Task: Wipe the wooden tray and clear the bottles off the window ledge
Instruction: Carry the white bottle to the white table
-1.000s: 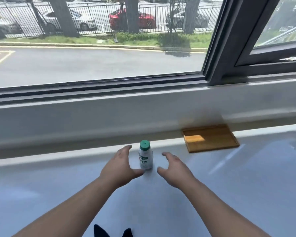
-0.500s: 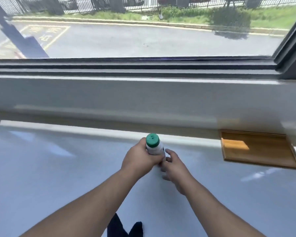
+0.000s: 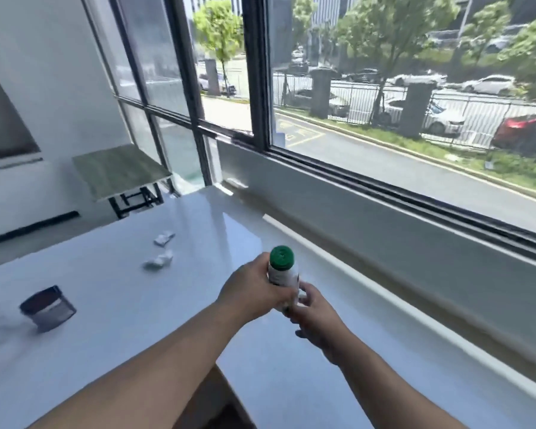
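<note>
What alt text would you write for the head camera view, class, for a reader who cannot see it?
Both hands, left hand and right hand, hold a green-capped white bottle above a white ledge beside a window. A dark jar sits at left.

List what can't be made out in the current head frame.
- Bottle label: blurred, partly covered by left hand.
- Bottle base: hidden behind right hand, so that grip is unclear.
- White scraps on the table: motion blur, unidentifiable.
- Dark jar: blurred, contents unreadable.
- Wooden tray: outside the frame.
</note>
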`<state>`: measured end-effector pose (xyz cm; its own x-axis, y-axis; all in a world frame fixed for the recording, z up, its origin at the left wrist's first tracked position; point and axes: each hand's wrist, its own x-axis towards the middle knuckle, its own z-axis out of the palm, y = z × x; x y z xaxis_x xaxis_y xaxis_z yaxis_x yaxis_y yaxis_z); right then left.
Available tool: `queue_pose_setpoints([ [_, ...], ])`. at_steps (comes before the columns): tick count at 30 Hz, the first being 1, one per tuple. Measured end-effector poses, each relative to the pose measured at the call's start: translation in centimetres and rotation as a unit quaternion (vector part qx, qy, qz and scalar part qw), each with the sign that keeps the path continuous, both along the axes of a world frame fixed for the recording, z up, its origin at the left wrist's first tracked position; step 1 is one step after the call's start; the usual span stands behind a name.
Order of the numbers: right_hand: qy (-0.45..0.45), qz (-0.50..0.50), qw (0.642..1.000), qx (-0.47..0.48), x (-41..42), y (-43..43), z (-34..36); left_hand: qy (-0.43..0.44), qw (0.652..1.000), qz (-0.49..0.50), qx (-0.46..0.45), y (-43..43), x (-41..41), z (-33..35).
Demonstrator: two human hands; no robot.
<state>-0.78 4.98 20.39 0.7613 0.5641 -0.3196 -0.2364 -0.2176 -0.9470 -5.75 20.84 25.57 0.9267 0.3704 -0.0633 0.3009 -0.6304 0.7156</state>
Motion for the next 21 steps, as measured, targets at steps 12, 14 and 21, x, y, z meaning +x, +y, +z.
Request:
queue_pose_setpoints([
  [12, -0.057, 0.248, 0.963, -0.085, -20.7, 30.0, 0.1, 0.017, 0.977, 0.212, -0.03, 26.4, -27.7, -0.7],
  [14, -0.062, 0.272, 0.955, -0.102, -22.7, 33.3, -0.8, 0.021, 0.97, 0.238, -0.04, 29.2, -30.6, -1.9],
  [21, -0.071, 0.333, 0.935, -0.102, -26.5, 44.4, -2.8, 0.001, 0.95, 0.307, -0.051, 38.3, -36.5, -3.7],
])
